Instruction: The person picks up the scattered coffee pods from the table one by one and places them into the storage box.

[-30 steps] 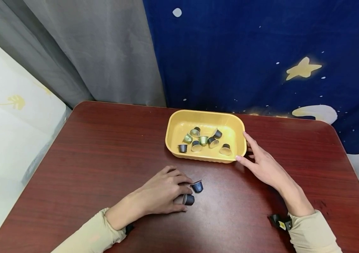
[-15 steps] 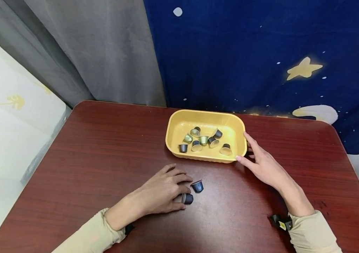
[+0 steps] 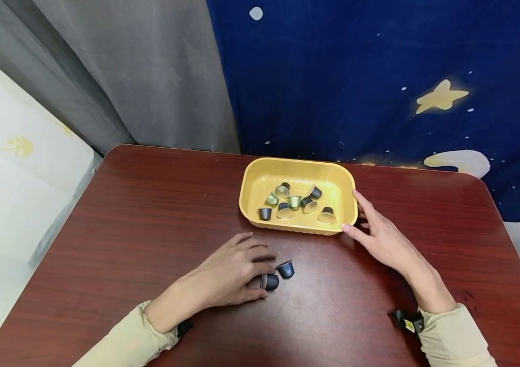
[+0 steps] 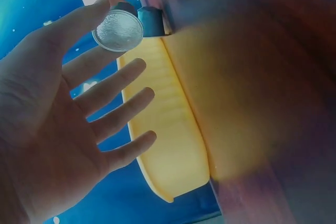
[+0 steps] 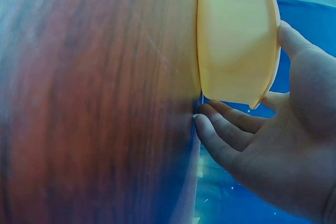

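Observation:
My left hand (image 3: 229, 275) pinches a dark coffee capsule (image 3: 270, 282) between thumb and index finger. The capsule's silvery lid (image 4: 119, 31) faces the palm in the left wrist view, and the other fingers stretch out loosely. Just beyond it a second dark coffee capsule (image 3: 285, 269) lies tilted on the table. Behind them stands a yellow bin (image 3: 296, 228) with several dark and green capsules (image 3: 295, 203) inside. My right hand (image 3: 385, 239) touches the bin's right end, its thumb at the front corner and its fingers, fairly straight, along the end wall (image 5: 236, 90).
The reddish-brown wooden table (image 3: 149, 219) has rounded back corners. A dark blue curtain (image 3: 324, 76) with stars and a grey curtain (image 3: 163, 76) hang behind it. At the left is a pale patterned cloth (image 3: 12, 193).
The left hand has shifted slightly back and left, and the near capsule has moved with it. The right hand and the bin stay where they were.

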{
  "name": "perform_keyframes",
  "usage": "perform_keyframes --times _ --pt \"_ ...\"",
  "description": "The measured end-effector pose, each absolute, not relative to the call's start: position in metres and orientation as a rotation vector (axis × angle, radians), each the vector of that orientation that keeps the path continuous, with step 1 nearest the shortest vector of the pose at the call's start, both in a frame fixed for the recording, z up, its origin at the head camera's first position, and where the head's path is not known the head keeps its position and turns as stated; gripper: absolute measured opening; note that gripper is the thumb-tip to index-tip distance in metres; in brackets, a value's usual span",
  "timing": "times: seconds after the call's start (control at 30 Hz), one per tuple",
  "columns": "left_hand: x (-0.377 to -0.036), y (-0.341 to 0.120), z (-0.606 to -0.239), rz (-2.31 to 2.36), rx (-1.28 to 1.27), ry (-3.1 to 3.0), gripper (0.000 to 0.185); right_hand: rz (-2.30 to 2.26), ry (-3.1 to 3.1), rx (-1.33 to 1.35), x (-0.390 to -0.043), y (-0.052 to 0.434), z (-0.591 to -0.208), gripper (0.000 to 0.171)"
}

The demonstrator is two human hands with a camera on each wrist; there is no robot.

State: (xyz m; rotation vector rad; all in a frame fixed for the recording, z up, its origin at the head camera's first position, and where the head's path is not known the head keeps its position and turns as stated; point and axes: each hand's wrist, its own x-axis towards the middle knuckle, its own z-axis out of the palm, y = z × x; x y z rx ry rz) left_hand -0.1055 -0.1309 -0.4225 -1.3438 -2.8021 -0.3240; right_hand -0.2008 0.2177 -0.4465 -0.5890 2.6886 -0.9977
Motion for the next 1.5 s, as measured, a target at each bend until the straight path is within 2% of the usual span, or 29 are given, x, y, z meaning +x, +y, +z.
perform_keyframes --times 0.83,1.5 --pt "-0.123 -0.135 -0.406 -0.427 -1.304 -2.639 0.036 -1.003 2.686 -0.585 -0.200 0.218 -0.444 0.084" --pt "-0.151 -0.143 -0.396 -0.365 -1.231 -2.555 0.043 -1.031 2.675 -0.594 -0.200 0.217 -0.444 0.084"
